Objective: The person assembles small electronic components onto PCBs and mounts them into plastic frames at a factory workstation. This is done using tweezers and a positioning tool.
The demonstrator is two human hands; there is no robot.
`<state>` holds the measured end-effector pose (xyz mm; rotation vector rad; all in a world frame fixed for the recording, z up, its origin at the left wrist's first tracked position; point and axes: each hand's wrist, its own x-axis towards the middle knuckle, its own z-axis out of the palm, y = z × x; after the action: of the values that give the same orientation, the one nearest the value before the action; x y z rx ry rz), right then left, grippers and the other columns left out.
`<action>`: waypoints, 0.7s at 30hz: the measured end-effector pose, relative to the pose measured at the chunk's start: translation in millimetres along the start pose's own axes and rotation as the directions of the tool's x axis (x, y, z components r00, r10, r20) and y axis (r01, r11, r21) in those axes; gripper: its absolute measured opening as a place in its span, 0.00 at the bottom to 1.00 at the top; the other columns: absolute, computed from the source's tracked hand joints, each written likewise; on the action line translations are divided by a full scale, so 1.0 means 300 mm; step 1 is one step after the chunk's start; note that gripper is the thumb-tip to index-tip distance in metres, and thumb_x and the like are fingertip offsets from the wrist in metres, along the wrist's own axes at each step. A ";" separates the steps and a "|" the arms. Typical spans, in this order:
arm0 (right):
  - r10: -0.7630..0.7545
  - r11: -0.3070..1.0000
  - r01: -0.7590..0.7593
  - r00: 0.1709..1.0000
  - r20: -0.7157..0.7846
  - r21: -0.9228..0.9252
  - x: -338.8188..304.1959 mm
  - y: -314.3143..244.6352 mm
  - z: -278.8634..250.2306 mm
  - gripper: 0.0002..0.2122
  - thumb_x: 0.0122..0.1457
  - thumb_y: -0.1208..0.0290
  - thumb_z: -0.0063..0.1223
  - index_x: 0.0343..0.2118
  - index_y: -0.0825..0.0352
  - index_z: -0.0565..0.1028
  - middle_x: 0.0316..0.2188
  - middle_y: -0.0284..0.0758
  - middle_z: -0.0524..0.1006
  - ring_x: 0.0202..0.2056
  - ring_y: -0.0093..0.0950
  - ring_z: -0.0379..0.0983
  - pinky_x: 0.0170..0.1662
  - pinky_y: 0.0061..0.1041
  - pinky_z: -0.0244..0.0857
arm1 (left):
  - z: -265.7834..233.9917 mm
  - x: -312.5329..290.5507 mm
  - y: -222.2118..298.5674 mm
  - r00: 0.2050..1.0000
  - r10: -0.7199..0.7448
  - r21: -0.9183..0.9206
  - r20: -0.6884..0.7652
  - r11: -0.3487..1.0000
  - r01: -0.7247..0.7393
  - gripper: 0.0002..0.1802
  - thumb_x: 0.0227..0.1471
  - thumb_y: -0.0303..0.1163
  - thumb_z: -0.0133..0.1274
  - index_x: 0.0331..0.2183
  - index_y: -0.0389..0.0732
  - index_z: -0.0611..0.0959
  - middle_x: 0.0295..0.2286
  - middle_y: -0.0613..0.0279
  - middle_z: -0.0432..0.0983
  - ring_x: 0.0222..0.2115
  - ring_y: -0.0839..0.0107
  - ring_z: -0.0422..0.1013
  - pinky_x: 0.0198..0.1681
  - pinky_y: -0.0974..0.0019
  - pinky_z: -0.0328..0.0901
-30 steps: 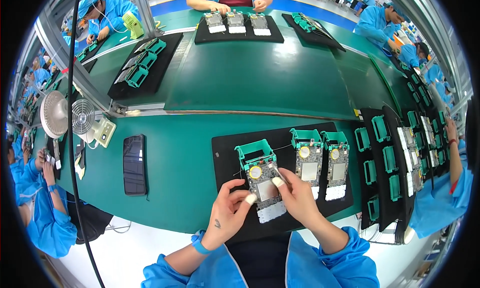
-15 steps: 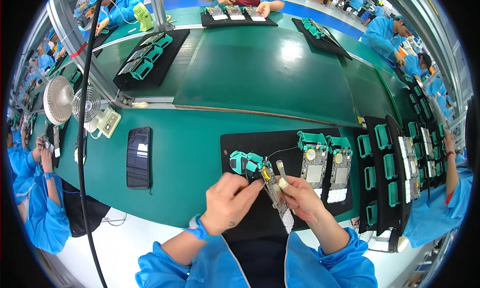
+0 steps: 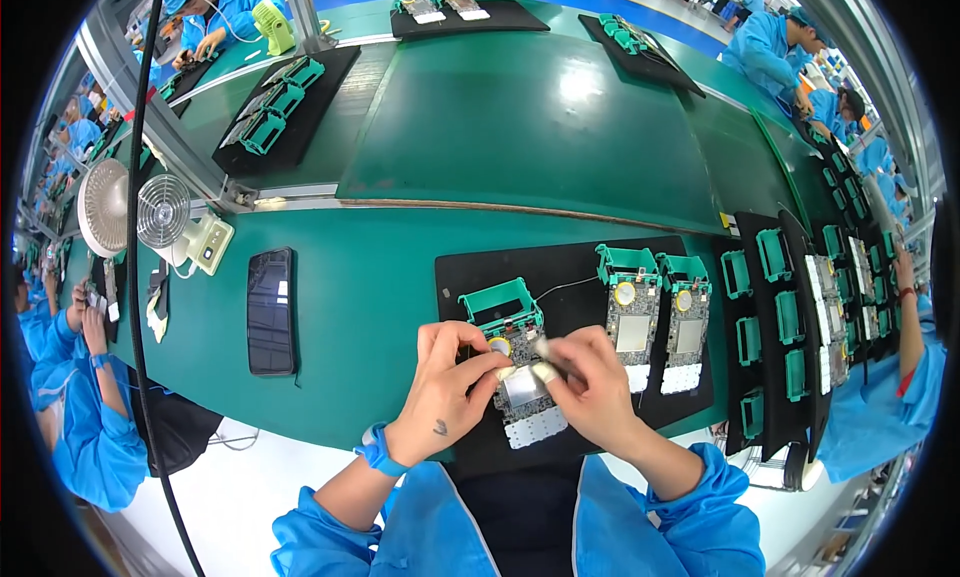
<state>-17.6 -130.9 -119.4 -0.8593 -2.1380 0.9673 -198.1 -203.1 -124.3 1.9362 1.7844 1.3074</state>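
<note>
1. The left hand [image 3: 437,387] curls in at the left edge of a circuit board [image 3: 535,429], its covered thumb at the board's face; whether it grips the board or only rests there, I cannot tell.
2. The right hand [image 3: 597,392] is bent inward at the board's right edge, thumb and forefinger close together. A pale blur at the fingertips hides whether they pinch anything.
3. That board is above the near left part of a black mat [image 3: 455,295], with a green frame [image 3: 500,305] at its far end.
4. Along the mat's right edge lie a middle board [image 3: 632,332] and an outer board [image 3: 685,339], both untouched, each with its frame at the far end.
5. As for progress, all three boards have frames beside them; the one between the hands seems unfinished, since both hands are on it. Whether the other two are finished cannot be told.
6. Farther out, a dark phone [image 3: 271,312] lies left of the mat, and a fan [image 3: 105,209] stands toward the table's [image 3: 350,277] far left corner.
</note>
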 end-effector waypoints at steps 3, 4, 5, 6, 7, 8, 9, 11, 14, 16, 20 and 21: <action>-0.300 0.918 0.312 0.950 0.084 -0.246 0.019 0.018 0.011 0.14 0.43 0.81 0.61 0.36 0.67 0.76 0.32 0.33 0.69 0.21 0.21 0.70 0.20 0.19 0.63 | 0.002 -0.001 0.001 0.999 -0.037 -0.046 0.017 0.998 0.038 0.12 0.36 0.18 0.60 0.29 0.40 0.84 0.33 0.62 0.66 0.37 0.64 0.61 0.36 0.68 0.62; -0.352 0.884 0.363 0.932 0.089 -0.296 0.029 0.013 0.012 0.15 0.39 0.80 0.61 0.34 0.66 0.76 0.31 0.32 0.70 0.21 0.25 0.72 0.20 0.22 0.64 | 0.003 -0.003 0.001 0.997 -0.071 -0.084 0.027 0.994 0.073 0.12 0.36 0.18 0.60 0.29 0.40 0.84 0.33 0.62 0.66 0.37 0.64 0.61 0.36 0.68 0.62; -0.352 0.884 0.362 0.932 0.089 -0.295 0.034 0.016 0.009 0.15 0.39 0.80 0.61 0.34 0.66 0.76 0.31 0.32 0.70 0.21 0.25 0.72 0.20 0.22 0.64 | 0.000 -0.004 0.001 0.997 -0.072 -0.084 0.027 0.994 0.074 0.12 0.36 0.18 0.60 0.29 0.40 0.84 0.33 0.62 0.66 0.37 0.64 0.61 0.36 0.68 0.62; -0.402 0.847 0.415 0.909 0.111 -0.332 0.038 0.022 0.005 0.14 0.41 0.78 0.61 0.35 0.66 0.75 0.31 0.31 0.69 0.21 0.23 0.72 0.20 0.21 0.64 | -0.005 -0.005 0.000 0.996 -0.074 -0.094 0.047 0.992 0.078 0.13 0.36 0.18 0.60 0.30 0.39 0.83 0.34 0.60 0.66 0.38 0.62 0.61 0.37 0.67 0.62; -0.450 0.805 0.466 0.883 0.135 -0.367 0.041 0.026 0.002 0.14 0.42 0.76 0.61 0.35 0.66 0.75 0.32 0.30 0.69 0.21 0.21 0.72 0.19 0.20 0.64 | -0.008 -0.005 0.000 0.995 -0.075 -0.105 0.068 0.991 0.082 0.14 0.35 0.18 0.60 0.31 0.39 0.83 0.35 0.59 0.66 0.39 0.61 0.61 0.39 0.66 0.63; -0.450 0.806 0.467 0.883 0.136 -0.364 0.045 0.025 0.003 0.14 0.42 0.76 0.61 0.35 0.66 0.75 0.32 0.30 0.69 0.21 0.21 0.72 0.19 0.20 0.64 | -0.009 -0.005 0.001 0.995 -0.078 -0.103 0.068 0.991 0.085 0.14 0.35 0.18 0.60 0.31 0.39 0.83 0.35 0.59 0.66 0.39 0.61 0.61 0.39 0.66 0.63; -0.430 0.829 0.450 0.892 0.136 -0.331 0.048 0.023 0.003 0.15 0.40 0.78 0.61 0.34 0.68 0.75 0.31 0.31 0.70 0.20 0.23 0.72 0.20 0.21 0.64 | -0.009 -0.006 0.002 0.998 -0.057 -0.068 0.031 0.996 0.059 0.15 0.35 0.18 0.61 0.32 0.39 0.83 0.35 0.59 0.65 0.39 0.61 0.61 0.39 0.66 0.63; -0.409 0.852 0.431 0.902 0.137 -0.297 0.052 0.023 0.006 0.16 0.37 0.80 0.61 0.34 0.69 0.75 0.30 0.31 0.70 0.20 0.24 0.71 0.20 0.22 0.65 | -0.009 -0.007 -0.001 0.999 -0.035 -0.032 -0.003 0.999 0.035 0.15 0.35 0.19 0.61 0.32 0.39 0.82 0.36 0.58 0.65 0.39 0.60 0.61 0.39 0.65 0.63; -0.374 0.878 0.393 0.920 0.118 -0.274 0.048 0.034 0.013 0.15 0.38 0.81 0.60 0.34 0.70 0.75 0.29 0.32 0.70 0.20 0.25 0.72 0.20 0.22 0.65 | -0.006 -0.004 -0.008 1.000 0.028 0.001 0.010 1.000 -0.028 0.15 0.35 0.20 0.61 0.32 0.38 0.82 0.36 0.58 0.65 0.38 0.60 0.61 0.39 0.64 0.63; -0.327 0.902 0.354 0.934 0.145 -0.246 0.038 0.047 0.011 0.14 0.48 0.78 0.58 0.39 0.68 0.74 0.33 0.33 0.68 0.23 0.25 0.72 0.21 0.23 0.65 | -0.008 0.008 0.005 0.999 0.023 0.006 0.024 1.000 -0.023 0.13 0.34 0.21 0.61 0.29 0.37 0.81 0.36 0.58 0.64 0.38 0.59 0.61 0.39 0.64 0.63; -0.154 0.978 0.160 0.987 0.052 -0.131 0.028 0.016 -0.021 0.14 0.56 0.78 0.49 0.46 0.68 0.72 0.36 0.37 0.66 0.27 0.31 0.71 0.27 0.27 0.66 | -0.018 0.020 0.019 0.996 -0.050 -0.029 0.080 0.998 0.052 0.11 0.33 0.21 0.61 0.27 0.36 0.80 0.35 0.57 0.63 0.38 0.59 0.60 0.39 0.64 0.63; -0.153 0.979 0.158 0.987 0.052 -0.129 0.023 0.012 -0.029 0.14 0.56 0.78 0.49 0.46 0.68 0.72 0.36 0.37 0.66 0.27 0.31 0.71 0.27 0.27 0.66 | -0.020 0.024 0.021 0.994 -0.060 -0.023 0.090 0.998 0.062 0.11 0.33 0.21 0.61 0.26 0.36 0.80 0.34 0.58 0.63 0.37 0.61 0.60 0.38 0.65 0.62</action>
<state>-14.0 -120.4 -116.0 -0.7266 -2.2882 0.7767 -198.8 -200.6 -113.4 1.8801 1.7611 1.1994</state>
